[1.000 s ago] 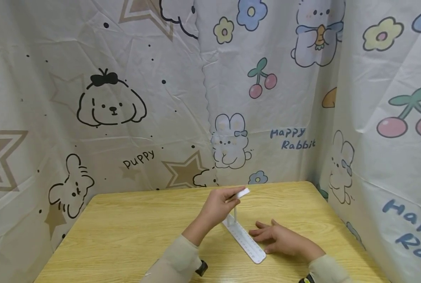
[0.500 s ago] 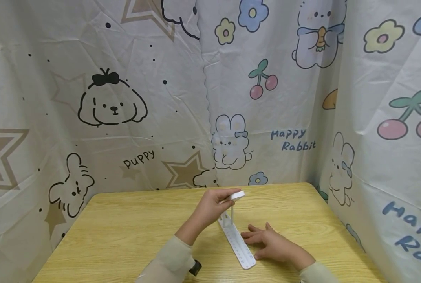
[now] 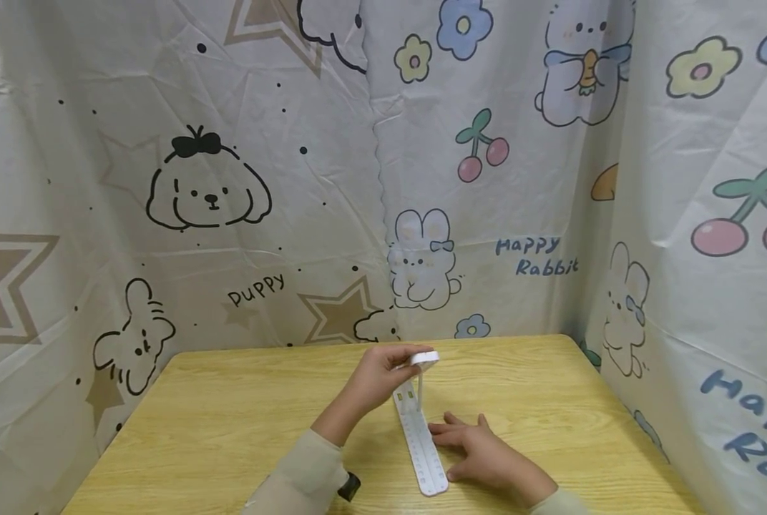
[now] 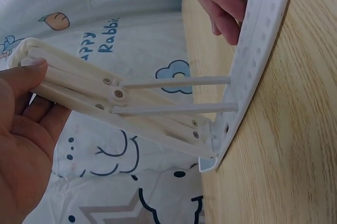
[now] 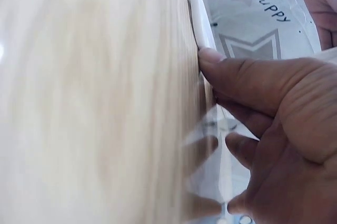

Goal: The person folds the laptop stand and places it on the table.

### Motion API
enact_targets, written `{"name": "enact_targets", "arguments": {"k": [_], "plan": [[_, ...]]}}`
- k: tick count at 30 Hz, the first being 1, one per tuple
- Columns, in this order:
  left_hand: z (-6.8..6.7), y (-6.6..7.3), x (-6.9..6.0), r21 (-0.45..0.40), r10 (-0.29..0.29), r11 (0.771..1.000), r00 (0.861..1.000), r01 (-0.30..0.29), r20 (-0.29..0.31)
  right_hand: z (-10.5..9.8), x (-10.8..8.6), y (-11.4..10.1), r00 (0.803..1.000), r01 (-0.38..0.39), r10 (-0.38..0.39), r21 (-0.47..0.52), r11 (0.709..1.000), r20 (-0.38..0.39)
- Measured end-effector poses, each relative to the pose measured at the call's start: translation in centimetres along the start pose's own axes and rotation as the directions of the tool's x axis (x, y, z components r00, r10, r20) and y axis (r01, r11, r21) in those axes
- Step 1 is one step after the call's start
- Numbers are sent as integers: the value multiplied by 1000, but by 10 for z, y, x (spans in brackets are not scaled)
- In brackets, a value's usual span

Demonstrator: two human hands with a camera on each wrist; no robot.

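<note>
A white folding stand (image 3: 424, 450) sits on the table, its long dimpled base running from the near edge toward the back. In the left wrist view its hinged upper arm (image 4: 152, 111) is raised at an angle, with two thin rods (image 4: 176, 109) between arm and base. My left hand (image 3: 373, 379) pinches the free end of that arm between thumb and fingers. To the right of the base, my right hand (image 3: 486, 454) lies low with fingers spread, and its thumb and fingertips touch the base's side edge. The left hand covers part of the arm in the head view.
The wood-grain table (image 3: 242, 429) has its back edge against a patterned curtain (image 3: 293, 179), which also hangs along the left and right sides. A dark band (image 3: 350, 486) shows at the left sleeve.
The stand has turned so its near end swung left and toward me, and its base now points more straight at me. Both hands moved left with it, keeping their contact.
</note>
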State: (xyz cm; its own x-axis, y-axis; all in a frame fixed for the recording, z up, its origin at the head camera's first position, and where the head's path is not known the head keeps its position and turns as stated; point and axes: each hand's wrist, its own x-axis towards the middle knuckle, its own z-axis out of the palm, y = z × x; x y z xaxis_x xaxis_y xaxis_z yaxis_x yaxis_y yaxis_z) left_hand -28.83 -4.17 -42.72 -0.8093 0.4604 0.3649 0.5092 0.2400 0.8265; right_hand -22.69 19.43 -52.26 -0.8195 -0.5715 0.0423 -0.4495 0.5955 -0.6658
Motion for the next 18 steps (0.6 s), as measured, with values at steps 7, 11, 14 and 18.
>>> {"name": "enact_targets", "arguments": {"k": [7, 11, 14, 18], "plan": [[-6, -3, -3, -9, 1, 1000, 1000, -1, 1, 12, 7, -12, 999, -35, 36, 28, 999, -25], [-10, -6, -5, -47, -5, 999, 1000, 5, -4, 18, 10, -17, 997, -44, 43, -4, 999, -58], [-13, -9, -7, -76, -12, 997, 1000, 11, -10, 23, 13, -21, 996, -51, 49, -21, 998, -75], [-15, -13, -9, -118, -21, 993, 1000, 20, -5, 28, 16, -25, 994, -72, 69, -38, 997, -86]]}}
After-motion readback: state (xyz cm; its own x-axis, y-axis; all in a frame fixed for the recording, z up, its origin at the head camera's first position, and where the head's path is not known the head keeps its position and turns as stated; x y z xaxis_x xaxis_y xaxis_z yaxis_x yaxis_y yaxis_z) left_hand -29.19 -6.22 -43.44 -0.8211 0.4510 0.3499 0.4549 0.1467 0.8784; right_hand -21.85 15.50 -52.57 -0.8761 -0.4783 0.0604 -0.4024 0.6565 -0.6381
